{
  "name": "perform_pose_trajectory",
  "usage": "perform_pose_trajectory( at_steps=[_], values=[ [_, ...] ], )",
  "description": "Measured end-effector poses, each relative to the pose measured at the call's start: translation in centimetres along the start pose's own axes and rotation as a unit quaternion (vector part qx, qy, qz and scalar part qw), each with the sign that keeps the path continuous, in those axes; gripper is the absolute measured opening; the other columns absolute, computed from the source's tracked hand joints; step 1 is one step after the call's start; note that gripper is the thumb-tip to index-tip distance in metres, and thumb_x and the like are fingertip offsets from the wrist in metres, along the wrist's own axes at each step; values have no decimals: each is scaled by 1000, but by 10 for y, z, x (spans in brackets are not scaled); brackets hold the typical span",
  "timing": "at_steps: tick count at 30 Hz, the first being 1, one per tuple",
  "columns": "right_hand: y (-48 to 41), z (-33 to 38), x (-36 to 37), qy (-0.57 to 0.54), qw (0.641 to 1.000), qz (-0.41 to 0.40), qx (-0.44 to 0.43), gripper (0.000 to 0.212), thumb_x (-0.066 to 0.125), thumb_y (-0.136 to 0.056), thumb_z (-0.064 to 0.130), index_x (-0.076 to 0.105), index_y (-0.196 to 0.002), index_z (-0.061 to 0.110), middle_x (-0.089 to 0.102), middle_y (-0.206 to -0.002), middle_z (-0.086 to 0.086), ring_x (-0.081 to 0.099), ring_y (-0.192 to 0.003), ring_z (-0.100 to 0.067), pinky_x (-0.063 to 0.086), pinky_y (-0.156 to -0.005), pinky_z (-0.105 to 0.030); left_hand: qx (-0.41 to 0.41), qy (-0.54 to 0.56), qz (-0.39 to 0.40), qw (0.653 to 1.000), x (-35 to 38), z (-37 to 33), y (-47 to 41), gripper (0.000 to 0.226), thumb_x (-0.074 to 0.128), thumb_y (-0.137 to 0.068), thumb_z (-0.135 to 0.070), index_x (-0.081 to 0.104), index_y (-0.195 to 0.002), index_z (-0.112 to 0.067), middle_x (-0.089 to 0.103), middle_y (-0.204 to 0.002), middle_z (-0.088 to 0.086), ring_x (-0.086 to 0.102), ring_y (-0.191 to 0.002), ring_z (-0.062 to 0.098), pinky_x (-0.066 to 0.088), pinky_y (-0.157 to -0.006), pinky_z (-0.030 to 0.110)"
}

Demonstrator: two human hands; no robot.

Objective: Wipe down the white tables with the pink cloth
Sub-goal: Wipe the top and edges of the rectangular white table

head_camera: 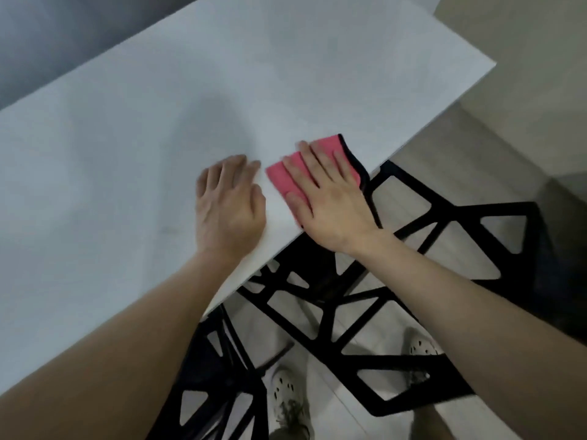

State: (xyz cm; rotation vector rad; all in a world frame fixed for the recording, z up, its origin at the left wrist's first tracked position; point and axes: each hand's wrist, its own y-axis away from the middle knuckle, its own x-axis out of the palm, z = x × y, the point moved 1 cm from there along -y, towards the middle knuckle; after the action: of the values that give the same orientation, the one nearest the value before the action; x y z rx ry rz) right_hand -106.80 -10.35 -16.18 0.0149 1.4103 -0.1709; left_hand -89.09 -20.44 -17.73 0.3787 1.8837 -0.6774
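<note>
A white table (133,160) fills the upper left of the head view, its near edge running diagonally. The pink cloth (328,145), folded and trimmed in black, lies at that near edge. My right hand (324,192) presses flat on the cloth with straight, spread fingers, and covers most of it. My left hand (227,198) rests flat on the bare tabletop just left of the cloth, fingers straight and slightly blurred.
Black chairs with cut-out lattice backs (397,281) stand below the table's near edge, right in front of my feet (287,398). Pale floor shows at the right. A grey wall lies beyond the table's far edge.
</note>
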Motion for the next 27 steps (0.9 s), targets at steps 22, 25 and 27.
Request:
perform_pose_trajectory(
  at_steps=[22, 25, 27],
  values=[
    [-169, -25, -9, 39, 998, 48, -24, 71, 18, -112, 48, 20, -173, 13, 9, -182, -10, 6, -169, -25, 0, -137, -46, -52, -46, 17, 997, -12, -10, -1, 52, 51, -102, -34, 58, -146, -6, 55, -154, 14, 46, -148, 38, 30, -128, 54],
    [-115, -2, -4, -3, 967, 101, -235, 64, 23, -113, 50, 23, -173, 26, 12, -182, -5, 8, -169, -21, 2, -137, -46, -64, -39, 26, 997, -18, -13, -3, 50, 54, -102, -30, 60, -145, -5, 57, -152, 15, 47, -147, 37, 31, -127, 54],
    [-109, -58, -15, 3, 965, 111, -236, 64, 24, -113, 53, 21, -173, 29, 10, -182, -3, 5, -169, -19, 1, -137, -46, -64, -42, 26, 997, -19, -13, -4, 48, 56, -103, -29, 61, -143, -3, 57, -153, 16, 48, -147, 38, 31, -128, 54]
  ],
)
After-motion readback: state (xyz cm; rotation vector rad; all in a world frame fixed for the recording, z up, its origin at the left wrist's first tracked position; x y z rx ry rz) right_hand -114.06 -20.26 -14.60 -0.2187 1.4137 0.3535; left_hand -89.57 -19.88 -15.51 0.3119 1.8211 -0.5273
